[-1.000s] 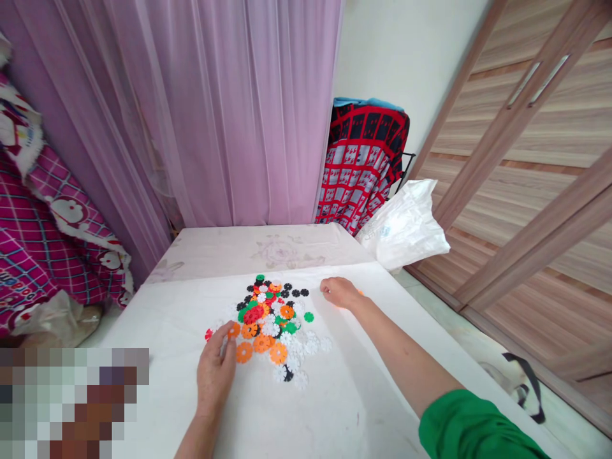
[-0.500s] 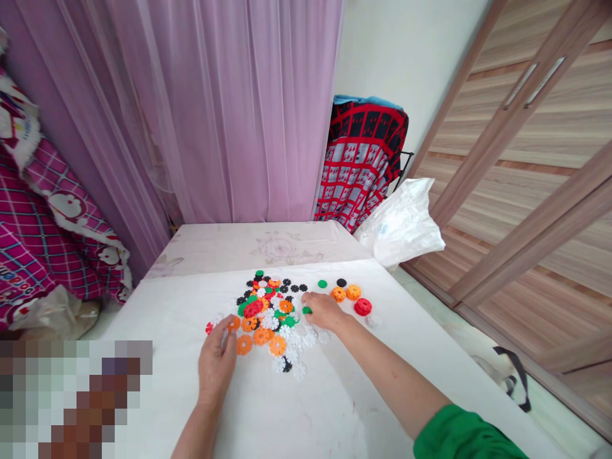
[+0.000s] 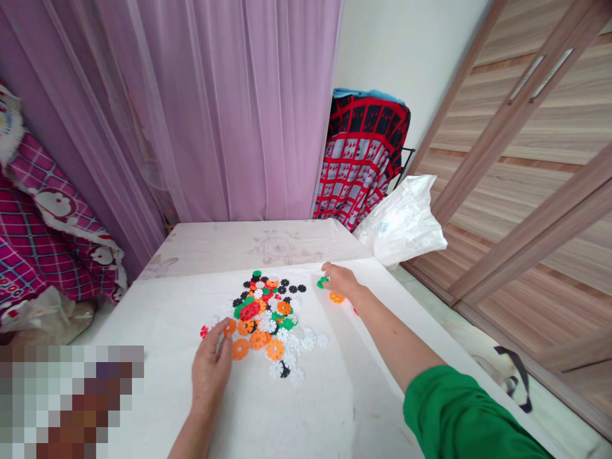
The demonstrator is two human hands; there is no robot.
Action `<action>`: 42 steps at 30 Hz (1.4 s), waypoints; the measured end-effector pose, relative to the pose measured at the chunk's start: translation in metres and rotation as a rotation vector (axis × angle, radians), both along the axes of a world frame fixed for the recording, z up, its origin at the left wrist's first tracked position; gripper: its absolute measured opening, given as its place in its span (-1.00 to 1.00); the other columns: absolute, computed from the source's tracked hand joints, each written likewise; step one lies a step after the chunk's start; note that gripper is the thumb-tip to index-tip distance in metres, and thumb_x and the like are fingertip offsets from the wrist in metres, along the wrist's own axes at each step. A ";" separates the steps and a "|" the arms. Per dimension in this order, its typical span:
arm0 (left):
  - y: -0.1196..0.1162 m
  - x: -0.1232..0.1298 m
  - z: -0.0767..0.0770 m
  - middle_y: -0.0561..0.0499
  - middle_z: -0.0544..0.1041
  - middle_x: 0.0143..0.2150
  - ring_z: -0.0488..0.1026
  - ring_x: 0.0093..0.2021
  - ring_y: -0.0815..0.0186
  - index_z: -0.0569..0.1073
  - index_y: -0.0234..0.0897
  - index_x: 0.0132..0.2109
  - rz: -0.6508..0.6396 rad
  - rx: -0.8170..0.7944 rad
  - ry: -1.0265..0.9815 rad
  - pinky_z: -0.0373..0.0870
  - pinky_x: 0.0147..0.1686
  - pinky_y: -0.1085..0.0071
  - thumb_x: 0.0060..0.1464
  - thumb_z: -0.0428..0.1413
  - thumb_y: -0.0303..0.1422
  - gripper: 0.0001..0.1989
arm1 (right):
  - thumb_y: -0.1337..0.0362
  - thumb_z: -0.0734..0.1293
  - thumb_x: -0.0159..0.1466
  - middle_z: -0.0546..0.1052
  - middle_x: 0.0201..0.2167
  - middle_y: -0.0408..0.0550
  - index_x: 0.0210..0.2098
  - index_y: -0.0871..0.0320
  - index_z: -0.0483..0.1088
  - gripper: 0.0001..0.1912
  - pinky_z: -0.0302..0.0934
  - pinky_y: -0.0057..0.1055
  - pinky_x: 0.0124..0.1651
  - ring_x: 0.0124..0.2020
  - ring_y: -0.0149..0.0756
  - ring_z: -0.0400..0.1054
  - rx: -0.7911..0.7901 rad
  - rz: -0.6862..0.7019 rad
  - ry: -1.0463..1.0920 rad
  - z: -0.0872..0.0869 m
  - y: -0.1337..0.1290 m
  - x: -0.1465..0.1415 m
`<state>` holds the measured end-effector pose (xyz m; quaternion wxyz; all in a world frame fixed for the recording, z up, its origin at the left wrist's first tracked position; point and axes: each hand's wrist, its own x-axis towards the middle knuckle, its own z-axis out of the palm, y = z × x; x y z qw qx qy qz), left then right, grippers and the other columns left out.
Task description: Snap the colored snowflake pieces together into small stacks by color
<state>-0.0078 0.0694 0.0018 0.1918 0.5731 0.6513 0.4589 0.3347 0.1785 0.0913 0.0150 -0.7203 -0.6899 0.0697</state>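
The location is a domestic bedroom. Identifying features are as follows: a sliding wardrobe [image 3: 521, 140] with wood-laminate panels and metal bar handles occupies the right side; a sheer lilac curtain [image 3: 239, 115] hangs at the rear; magenta checked bedding [image 3: 43, 217] is heaped at the left; a red-and-grey patterned blanket [image 3: 358, 159] hangs on a wire rack [image 3: 404, 162] by the wall; the central work surface is covered by a pale floral sheet [image 3: 248, 248].

One left hand [image 3: 209, 376], one right hand [image 3: 340, 282] — plastic discs [image 3: 258, 312] (too many to count)
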 end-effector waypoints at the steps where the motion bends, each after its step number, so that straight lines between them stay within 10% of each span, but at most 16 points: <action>1: 0.000 0.000 -0.001 -0.04 0.57 0.04 0.47 0.07 0.14 0.52 -0.17 0.00 -0.001 0.001 0.004 0.42 0.06 0.22 0.07 -0.03 -0.18 -0.59 | 0.31 0.34 0.13 0.55 -0.05 -0.13 0.03 0.03 0.31 -0.55 0.15 -0.45 -0.15 -0.05 -0.27 0.41 -0.006 0.002 -0.002 -0.002 0.002 0.000; 30: -0.003 0.003 0.001 -0.03 0.57 0.04 0.46 0.09 0.17 0.51 -0.17 0.01 -0.010 0.002 -0.023 0.36 0.13 0.21 0.11 -0.03 -0.19 -0.61 | 0.43 0.24 0.22 0.48 0.02 0.01 -0.27 0.02 0.60 -0.70 0.08 -0.25 0.09 0.09 -0.12 0.24 -0.005 0.190 -0.124 -0.012 -0.011 -0.009; 42: -0.002 0.003 0.000 -0.03 0.56 0.04 0.47 0.08 0.17 0.51 -0.16 0.02 -0.009 0.020 -0.029 0.36 0.13 0.21 0.12 -0.02 -0.21 -0.62 | 0.35 0.28 0.23 0.47 0.00 -0.09 -0.04 -0.01 0.49 -0.67 0.18 -0.40 0.07 0.02 -0.30 0.32 0.136 0.621 0.271 -0.046 -0.075 -0.084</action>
